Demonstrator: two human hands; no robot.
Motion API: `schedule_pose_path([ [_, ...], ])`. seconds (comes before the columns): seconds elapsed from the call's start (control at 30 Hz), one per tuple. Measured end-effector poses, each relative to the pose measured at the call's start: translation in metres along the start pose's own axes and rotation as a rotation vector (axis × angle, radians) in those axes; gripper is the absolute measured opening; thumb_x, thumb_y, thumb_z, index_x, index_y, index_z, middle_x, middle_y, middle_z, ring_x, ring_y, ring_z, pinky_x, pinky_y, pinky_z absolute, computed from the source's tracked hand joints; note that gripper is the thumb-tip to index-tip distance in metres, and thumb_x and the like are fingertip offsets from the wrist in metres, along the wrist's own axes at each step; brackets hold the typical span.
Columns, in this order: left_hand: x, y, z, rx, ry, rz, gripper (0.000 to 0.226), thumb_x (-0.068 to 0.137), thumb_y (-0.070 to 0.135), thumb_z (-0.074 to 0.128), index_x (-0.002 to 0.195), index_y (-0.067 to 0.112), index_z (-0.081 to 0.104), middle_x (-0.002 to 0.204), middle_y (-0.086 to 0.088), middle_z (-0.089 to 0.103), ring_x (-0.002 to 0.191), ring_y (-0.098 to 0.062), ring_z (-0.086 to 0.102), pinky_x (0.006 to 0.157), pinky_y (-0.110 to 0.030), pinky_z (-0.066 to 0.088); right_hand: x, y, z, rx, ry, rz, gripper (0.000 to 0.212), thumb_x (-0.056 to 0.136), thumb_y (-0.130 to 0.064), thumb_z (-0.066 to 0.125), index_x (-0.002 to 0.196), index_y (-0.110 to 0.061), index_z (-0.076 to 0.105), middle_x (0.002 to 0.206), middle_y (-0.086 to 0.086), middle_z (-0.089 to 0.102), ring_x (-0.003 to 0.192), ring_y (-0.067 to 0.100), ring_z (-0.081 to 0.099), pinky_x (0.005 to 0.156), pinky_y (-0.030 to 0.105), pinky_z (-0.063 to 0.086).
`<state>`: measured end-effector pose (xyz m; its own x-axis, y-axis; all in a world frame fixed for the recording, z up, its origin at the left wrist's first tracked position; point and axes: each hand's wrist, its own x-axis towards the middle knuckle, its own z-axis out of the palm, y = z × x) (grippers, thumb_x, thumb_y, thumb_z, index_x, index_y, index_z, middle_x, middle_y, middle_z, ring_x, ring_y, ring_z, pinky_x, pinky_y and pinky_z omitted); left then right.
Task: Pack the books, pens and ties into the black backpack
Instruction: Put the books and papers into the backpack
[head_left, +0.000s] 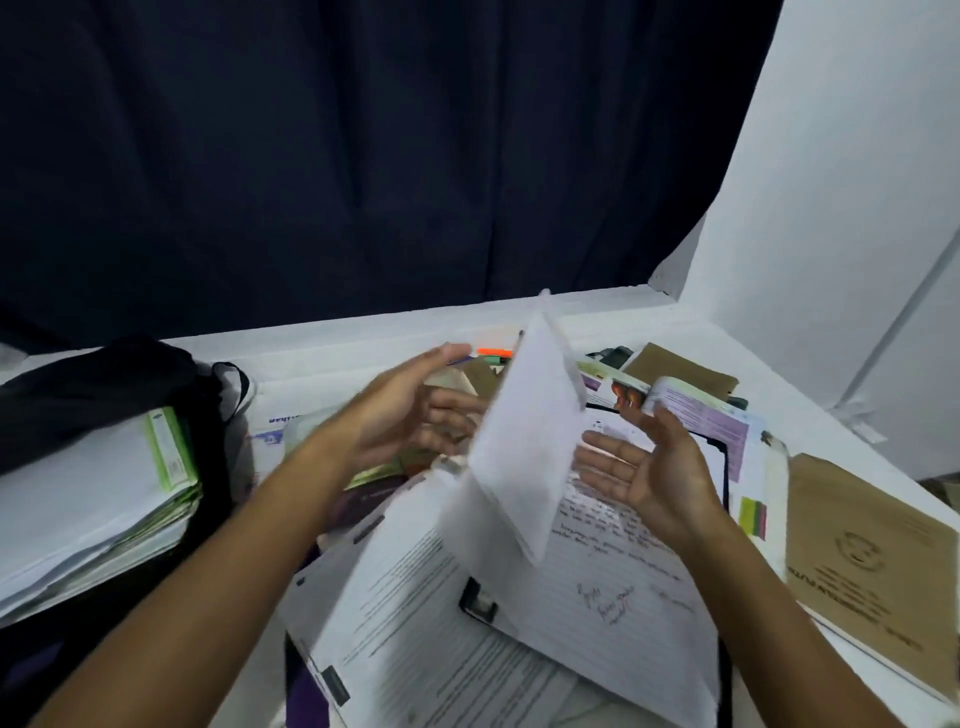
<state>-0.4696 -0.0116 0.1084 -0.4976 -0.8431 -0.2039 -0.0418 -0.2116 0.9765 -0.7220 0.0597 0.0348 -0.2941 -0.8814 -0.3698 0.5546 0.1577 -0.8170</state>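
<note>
A thin white booklet (524, 441) hangs blurred in mid-air between my hands, tilted on edge. My left hand (410, 410) is to its left with fingers straight, and my right hand (644, 467) is to its right, palm up and open; neither grips it. Below lies an open notebook with handwriting (613, 561) on printed sheets (410, 613). The black backpack (104, 384) lies at the left, with a stack of books (98, 499) inside its mouth. An orange pen (493, 353) lies behind my left hand.
Brown-covered books (872, 561) lie at the right table edge, another (680, 371) at the back. Coloured textbooks (701, 410) spread behind the notebook. A dark curtain (363, 156) hangs behind the white table (363, 343), and a white wall (857, 182) stands to the right.
</note>
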Motion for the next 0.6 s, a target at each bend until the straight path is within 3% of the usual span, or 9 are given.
schedule_pose_path([
  [0.1, 0.011, -0.024, 0.044, 0.186, -0.150, 0.001, 0.036, 0.099, 0.044, 0.040, 0.131, 0.030, 0.050, 0.102, -0.014, 0.073, 0.087, -0.027, 0.069, 0.074, -0.036, 0.052, -0.023, -0.013, -0.030, 0.179, 0.002, -0.052, 0.051, 0.087, -0.064, 0.044, 0.115, -0.022, 0.049, 0.109, 0.031, 0.065, 0.098, 0.047, 0.065, 0.086, 0.056, 0.050],
  [0.2, 0.032, -0.060, 0.069, 0.532, -0.037, 0.036, 0.038, 0.099, 0.036, 0.051, 0.135, 0.023, 0.050, 0.119, -0.008, 0.067, 0.106, -0.023, 0.063, 0.092, -0.034, 0.046, -0.045, -0.015, -0.064, 0.220, 0.093, -0.135, 0.051, 0.085, -0.063, 0.049, 0.112, -0.019, 0.056, 0.087, 0.019, 0.073, 0.073, 0.029, 0.071, 0.065, 0.034, 0.053],
  [0.27, 0.042, -0.082, 0.076, 0.785, 0.041, 0.017, 0.058, 0.090, 0.048, 0.057, 0.142, 0.024, 0.044, 0.133, -0.003, 0.057, 0.123, -0.023, 0.054, 0.100, -0.033, 0.043, -0.049, -0.007, -0.083, 0.078, 0.198, -0.177, 0.049, 0.085, -0.052, 0.061, 0.128, -0.030, 0.053, 0.105, 0.015, 0.071, 0.083, 0.024, 0.069, 0.063, 0.029, 0.052],
  [0.33, 0.047, -0.099, 0.077, 0.927, 0.082, -0.032, 0.081, 0.075, 0.060, 0.048, 0.147, 0.026, 0.035, 0.143, -0.004, 0.049, 0.130, -0.028, 0.045, 0.104, -0.038, 0.040, -0.048, 0.006, -0.095, -0.209, 0.372, -0.280, 0.059, 0.087, -0.029, 0.065, 0.137, -0.044, 0.035, 0.127, 0.008, 0.061, 0.094, 0.022, 0.061, 0.069, 0.027, 0.047],
  [0.43, 0.049, -0.108, 0.081, 0.870, 0.139, 0.004, 0.084, 0.069, 0.055, 0.048, 0.147, 0.026, 0.032, 0.138, -0.005, 0.055, 0.123, -0.030, 0.051, 0.100, -0.039, 0.044, -0.046, 0.022, -0.094, -0.468, 0.470, -0.364, 0.077, 0.086, 0.004, 0.057, 0.149, -0.024, 0.022, 0.134, 0.005, 0.053, 0.105, 0.022, 0.054, 0.078, 0.019, 0.037],
  [0.53, 0.049, -0.107, 0.082, 0.803, 0.160, 0.067, 0.073, 0.084, 0.039, 0.063, 0.148, 0.027, 0.030, 0.138, -0.002, 0.053, 0.122, -0.027, 0.052, 0.096, -0.033, 0.044, -0.035, 0.038, -0.089, -0.564, 0.427, -0.336, 0.093, 0.081, 0.010, 0.056, 0.152, -0.029, 0.009, 0.146, 0.004, 0.045, 0.119, 0.027, 0.054, 0.097, 0.035, 0.044],
  [0.6, 0.052, -0.108, 0.076, 0.745, 0.143, 0.090, 0.071, 0.087, 0.025, 0.068, 0.148, 0.030, 0.031, 0.141, 0.000, 0.050, 0.124, -0.024, 0.050, 0.097, -0.031, 0.043, -0.032, 0.043, -0.089, -0.557, 0.412, -0.324, 0.098, 0.081, 0.011, 0.055, 0.152, -0.033, 0.004, 0.155, 0.000, 0.030, 0.132, 0.025, 0.045, 0.099, 0.036, 0.044],
])
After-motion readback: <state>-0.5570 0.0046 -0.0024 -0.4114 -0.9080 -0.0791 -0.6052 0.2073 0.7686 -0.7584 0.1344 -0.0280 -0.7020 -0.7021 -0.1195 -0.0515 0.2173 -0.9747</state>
